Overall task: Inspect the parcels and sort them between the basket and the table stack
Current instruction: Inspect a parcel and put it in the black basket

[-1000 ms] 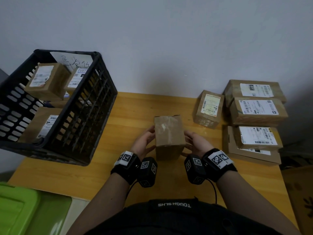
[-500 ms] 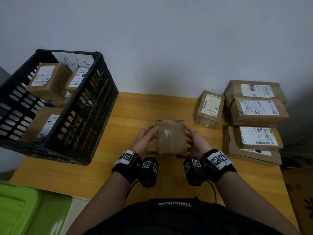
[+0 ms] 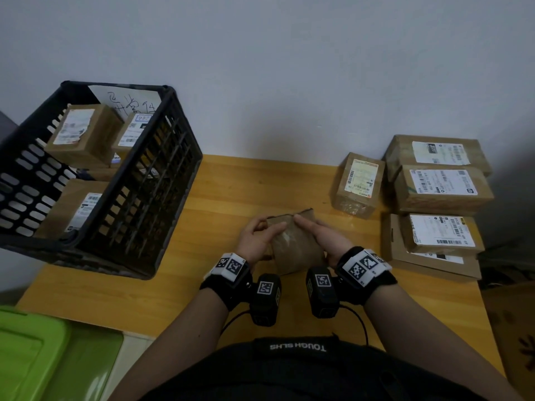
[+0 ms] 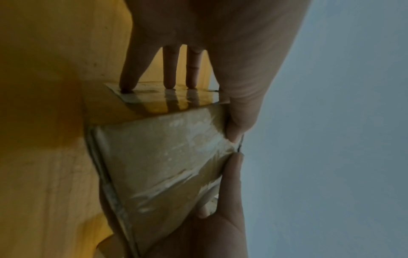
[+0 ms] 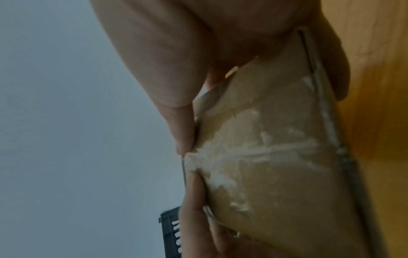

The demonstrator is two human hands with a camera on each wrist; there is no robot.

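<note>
A small brown parcel (image 3: 296, 247) wrapped in clear tape is tilted over the middle of the wooden table (image 3: 231, 192), with no label on the faces I see. My left hand (image 3: 262, 237) grips its left side and my right hand (image 3: 318, 235) its right side. Both thumbs meet on the upper edge. In the left wrist view my left hand's fingers (image 4: 170, 69) lie on a taped face of the parcel (image 4: 163, 157). The right wrist view shows the same parcel (image 5: 264, 165) pinched by both thumbs. The black basket (image 3: 150, 180) stands at the left, the table stack (image 3: 440, 192) at the right.
The basket holds several labelled parcels (image 3: 82, 134) and a handwritten sheet (image 3: 130, 104). One labelled parcel (image 3: 359, 183) stands alone left of the stack. A green bin (image 3: 31, 351) sits below the table's left front corner. The wall runs close behind the table.
Both hands have tipped the parcel from upright toward me. The thumbs have slid up onto its top edge. Basket and stack have not moved.
</note>
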